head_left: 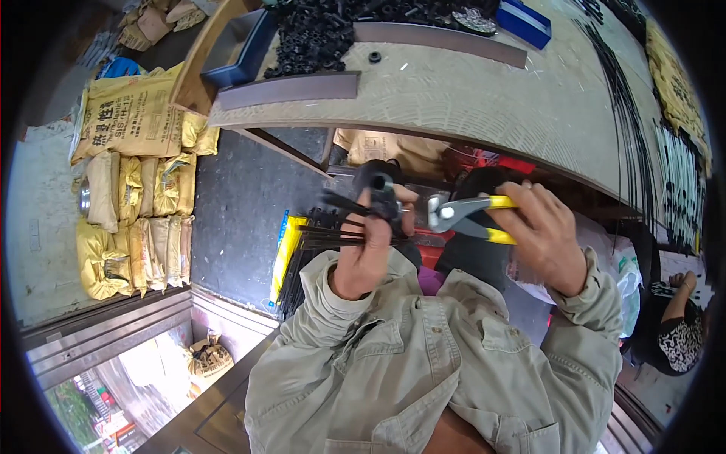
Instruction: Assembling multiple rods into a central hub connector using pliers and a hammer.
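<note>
In front of my lap, my left hand is closed around a black part with a round hollow end; motion blur hides its finer shape. My right hand grips a pair of end-cutting pliers with yellow handles. The jaws point left toward the black part, with a small gap between them. Several thin black rods stick out leftward beside my left hand. I cannot tell whether that hand holds any of them.
Ahead, a worktable carries a heap of small black parts, flat strips, a blue tray and a blue box. Long black rods lie at its right. Sacks are stacked left. Another person sits far right.
</note>
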### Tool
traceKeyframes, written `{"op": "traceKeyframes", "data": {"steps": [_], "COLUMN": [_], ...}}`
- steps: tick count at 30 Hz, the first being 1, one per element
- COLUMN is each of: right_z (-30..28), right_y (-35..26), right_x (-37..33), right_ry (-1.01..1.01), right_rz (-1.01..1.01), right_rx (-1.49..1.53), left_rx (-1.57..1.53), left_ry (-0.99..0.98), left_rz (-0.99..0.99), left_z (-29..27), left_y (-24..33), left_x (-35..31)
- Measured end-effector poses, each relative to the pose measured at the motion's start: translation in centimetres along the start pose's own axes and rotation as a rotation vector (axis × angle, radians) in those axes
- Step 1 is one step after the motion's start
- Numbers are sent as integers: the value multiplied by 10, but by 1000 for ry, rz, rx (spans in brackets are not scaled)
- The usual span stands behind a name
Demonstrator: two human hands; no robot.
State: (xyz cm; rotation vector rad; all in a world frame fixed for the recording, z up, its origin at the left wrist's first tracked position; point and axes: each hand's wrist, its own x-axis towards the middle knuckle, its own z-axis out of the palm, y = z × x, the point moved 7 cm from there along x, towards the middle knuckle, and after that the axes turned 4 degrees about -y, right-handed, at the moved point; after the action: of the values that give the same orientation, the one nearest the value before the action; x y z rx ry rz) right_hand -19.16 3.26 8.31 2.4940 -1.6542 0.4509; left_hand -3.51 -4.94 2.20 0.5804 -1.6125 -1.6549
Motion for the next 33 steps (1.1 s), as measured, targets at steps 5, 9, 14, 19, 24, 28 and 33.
{"op": "traceKeyframes", "data": {"steps": [5, 9, 14, 19, 24, 28, 33], "right_z": [-3, -11, -16, -11, 29, 20, 22], "right_y": [-4, -5, -8, -7, -5, -1, 6], "right_x": [15, 22, 24, 24, 15, 20, 12], "right_ry": [-93, -94, -108, -204, -219, -185, -613], "right_rz": [-10, -1, -39, -111, -87, -32, -45], "right_rx": [-78, -259, -429, -429, -41, 123, 967], "left_rx": [-83, -163, -196, -23, 124, 9, -130], "left_ry": [44, -49, -32, 23, 60, 31, -147], "left_rz": [-40, 16, -16, 4, -41, -79, -45], "left_z": [4, 7, 8, 8, 5, 2, 3], "left_y": [-6, -4, -5, 4, -1, -6, -7], "left_x": [-4, -3, -1, -4, -5, -2, -7]}}
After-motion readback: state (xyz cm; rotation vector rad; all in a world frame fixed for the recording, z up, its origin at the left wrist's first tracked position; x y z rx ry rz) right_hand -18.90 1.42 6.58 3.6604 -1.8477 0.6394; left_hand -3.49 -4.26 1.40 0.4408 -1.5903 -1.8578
